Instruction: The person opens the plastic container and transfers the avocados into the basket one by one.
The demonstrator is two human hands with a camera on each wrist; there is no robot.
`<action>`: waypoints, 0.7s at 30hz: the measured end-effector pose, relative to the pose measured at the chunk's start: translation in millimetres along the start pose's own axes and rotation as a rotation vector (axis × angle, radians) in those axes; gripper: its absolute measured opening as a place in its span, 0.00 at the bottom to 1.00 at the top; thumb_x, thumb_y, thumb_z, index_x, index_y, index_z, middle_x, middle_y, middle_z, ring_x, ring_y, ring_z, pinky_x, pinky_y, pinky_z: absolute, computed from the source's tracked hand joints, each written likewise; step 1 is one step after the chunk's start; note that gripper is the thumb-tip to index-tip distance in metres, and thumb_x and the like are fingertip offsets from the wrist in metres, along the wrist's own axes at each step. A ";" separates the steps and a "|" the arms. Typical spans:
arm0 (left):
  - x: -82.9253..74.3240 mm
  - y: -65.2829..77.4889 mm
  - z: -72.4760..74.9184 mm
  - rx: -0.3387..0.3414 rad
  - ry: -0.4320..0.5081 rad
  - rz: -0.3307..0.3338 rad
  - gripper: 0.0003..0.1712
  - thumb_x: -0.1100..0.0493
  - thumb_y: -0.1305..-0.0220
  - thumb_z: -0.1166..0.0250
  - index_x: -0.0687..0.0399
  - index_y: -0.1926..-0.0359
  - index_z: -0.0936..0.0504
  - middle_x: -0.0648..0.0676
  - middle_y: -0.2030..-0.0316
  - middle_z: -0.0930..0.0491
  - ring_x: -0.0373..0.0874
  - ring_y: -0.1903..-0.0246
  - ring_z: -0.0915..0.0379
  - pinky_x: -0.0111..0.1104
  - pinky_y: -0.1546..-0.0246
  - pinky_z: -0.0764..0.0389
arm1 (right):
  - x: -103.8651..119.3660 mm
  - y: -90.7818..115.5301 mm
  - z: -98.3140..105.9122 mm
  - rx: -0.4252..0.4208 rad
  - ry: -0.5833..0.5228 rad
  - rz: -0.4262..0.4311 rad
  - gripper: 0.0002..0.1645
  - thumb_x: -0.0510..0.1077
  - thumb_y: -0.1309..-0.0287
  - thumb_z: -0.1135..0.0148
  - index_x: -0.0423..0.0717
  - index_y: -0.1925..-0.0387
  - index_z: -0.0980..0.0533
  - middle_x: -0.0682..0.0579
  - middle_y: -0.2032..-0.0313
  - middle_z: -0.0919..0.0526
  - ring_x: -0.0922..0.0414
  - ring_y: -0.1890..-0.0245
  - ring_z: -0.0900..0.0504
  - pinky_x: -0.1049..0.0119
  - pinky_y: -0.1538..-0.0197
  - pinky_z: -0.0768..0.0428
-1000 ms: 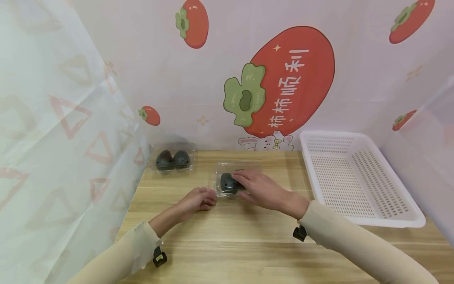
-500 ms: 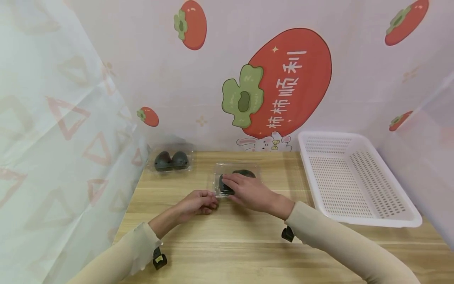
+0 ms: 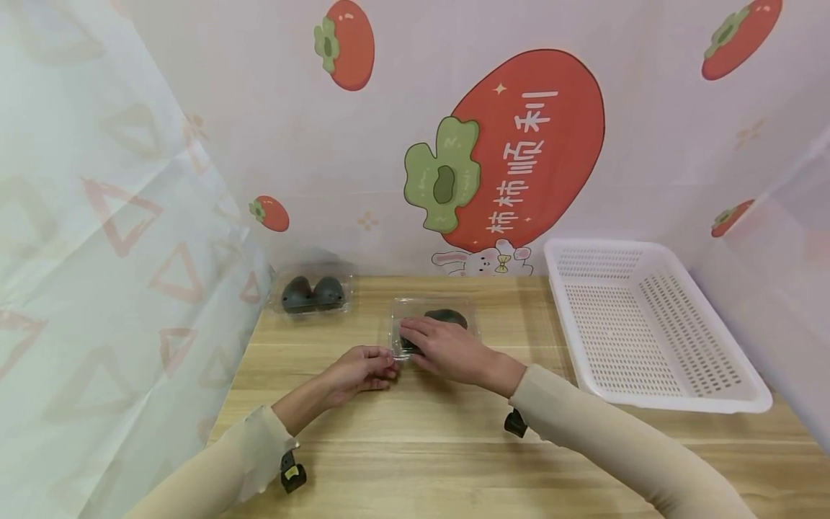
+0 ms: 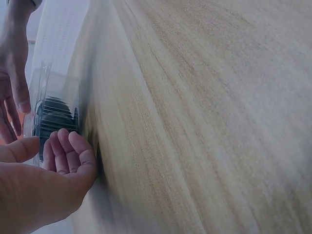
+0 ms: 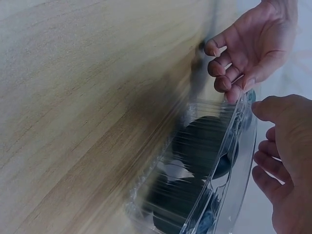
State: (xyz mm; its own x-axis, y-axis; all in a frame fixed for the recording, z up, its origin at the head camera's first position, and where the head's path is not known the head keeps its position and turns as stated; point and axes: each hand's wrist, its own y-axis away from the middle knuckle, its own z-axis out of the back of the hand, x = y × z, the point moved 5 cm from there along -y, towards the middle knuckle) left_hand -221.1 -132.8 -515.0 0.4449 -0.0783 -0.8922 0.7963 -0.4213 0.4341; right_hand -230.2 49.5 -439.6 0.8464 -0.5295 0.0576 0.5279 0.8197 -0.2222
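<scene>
A clear plastic clamshell box (image 3: 412,304) sits in the middle of the wooden table, holding dark, smooth, egg-shaped fruits (image 3: 449,316) that look like avocados. My right hand (image 3: 454,351) lies across its top at the left part, fingers extended, covering part of the contents. At the near left corner, my left hand (image 3: 359,373) pinches the box's rim between thumb and index finger, its other fingers loosely bent. Seen from the right wrist, the clear lid (image 5: 243,168) lies over the fruits, and the right thumb is near the rim. Whether the lid is fastened cannot be told.
Another clear box (image 3: 313,272) with two similar dark fruits stands at the table's back left. A white perforated plastic basket (image 3: 586,360) stands on the right. Printed cloth walls (image 3: 363,158) enclose the back and both sides of the wooden table (image 3: 415,461).
My right hand has slid leftward across the box top, uncovering the right-hand fruit and covering the left one. The left hand has shifted slightly at the corner. The box stays in place.
</scene>
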 end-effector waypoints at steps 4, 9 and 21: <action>1.2 -0.2 0.3 -0.008 0.011 0.000 0.18 0.61 0.18 0.43 0.74 0.39 0.24 0.58 0.50 0.15 0.44 0.54 0.18 0.35 0.51 0.15 | 0.9 -3.2 -3.0 0.011 0.004 -0.001 0.31 0.48 0.29 0.30 0.38 0.31 0.23 0.44 0.32 0.21 0.48 0.32 0.21 0.55 0.33 0.20; 1.6 -0.9 0.4 -0.009 0.023 -0.002 0.18 0.61 0.18 0.43 0.73 0.39 0.23 0.58 0.51 0.15 0.44 0.54 0.18 0.35 0.51 0.15 | 3.0 -6.5 -5.6 0.012 0.011 0.014 0.29 0.47 0.29 0.31 0.40 0.32 0.22 0.45 0.32 0.20 0.49 0.31 0.22 0.56 0.33 0.20; 4.6 -2.8 1.7 -0.023 0.034 -0.015 0.14 0.62 0.19 0.42 0.69 0.43 0.21 0.56 0.53 0.16 0.44 0.54 0.18 0.35 0.51 0.15 | 12.0 -10.3 -13.7 -0.056 0.202 0.101 0.24 0.49 0.30 0.30 0.40 0.39 0.17 0.45 0.37 0.15 0.51 0.35 0.18 0.59 0.37 0.18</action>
State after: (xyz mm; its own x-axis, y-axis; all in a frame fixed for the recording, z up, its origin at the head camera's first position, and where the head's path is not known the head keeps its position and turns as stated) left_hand -222.0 -133.5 -520.6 0.4461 -0.0407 -0.8941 0.8122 -0.4013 0.4235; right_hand -226.4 31.7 -450.0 0.8604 -0.4828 -0.1628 0.4315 0.8604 -0.2711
